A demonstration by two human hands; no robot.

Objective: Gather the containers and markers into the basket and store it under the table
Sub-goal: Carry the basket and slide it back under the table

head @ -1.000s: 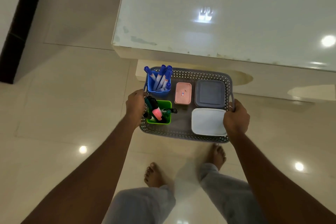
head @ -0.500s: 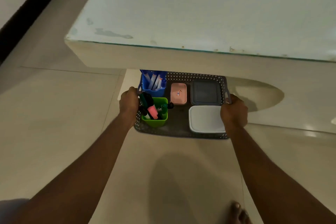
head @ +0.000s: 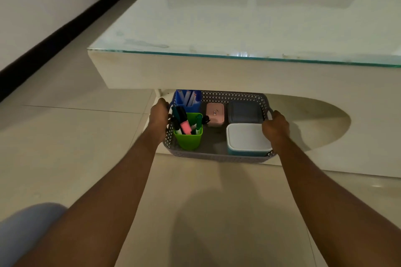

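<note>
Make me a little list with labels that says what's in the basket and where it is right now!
basket: grey, perforated, its far end under the table edge
left hand: grips the left handle
right hand: grips the right handle
green cup: near left, holds markers
blue cup: far left, holds markers too
pink box: middle, lid on
grey box: far right, lid on
white-lidded box: near right
</note>
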